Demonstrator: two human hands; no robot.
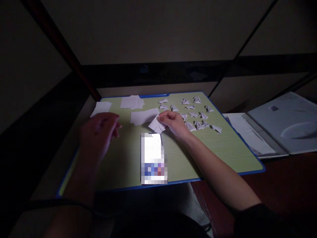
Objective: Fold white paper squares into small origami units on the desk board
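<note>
My right hand pinches a small white paper piece over the green board with a blue rim. My left hand hovers blurred above the board's left part, fingers loosely curled, nothing visible in it. Flat white paper slips lie just behind the hands, with more slips and one slip at the back left. Several small folded paper triangles are scattered to the right of my right hand. A lit phone lies on the board in front of both hands.
The board rests on my lap in a dim room. An open white folder or laptop-like case with papers lies to the right on a dark red surface. Dark wall panels and frame bars stand behind.
</note>
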